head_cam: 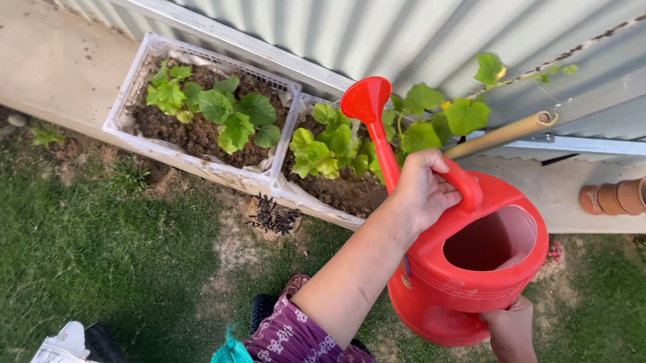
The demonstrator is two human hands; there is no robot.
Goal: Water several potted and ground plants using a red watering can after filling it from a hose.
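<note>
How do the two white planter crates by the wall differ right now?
The left crate is in full view; the right crate is partly hidden behind the red watering can. The left crate's plants stay low inside it; the right crate's plants climb toward the metal wall. The can's spout hangs over the right crate. Both hold dark soil and leafy green plants.

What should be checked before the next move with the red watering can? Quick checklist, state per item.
1. Left hand wrapped on the handle of the red watering can: ok.
2. Right hand supporting the can's base: ok.
3. Spout rose over the second planter crate: ok.
4. Water level in the can: cannot tell; the opening shows only red inner wall.
5. Water leaving the rose: cannot tell, none visible.
6. Bamboo stick near the handle, contact: cannot tell.
</note>
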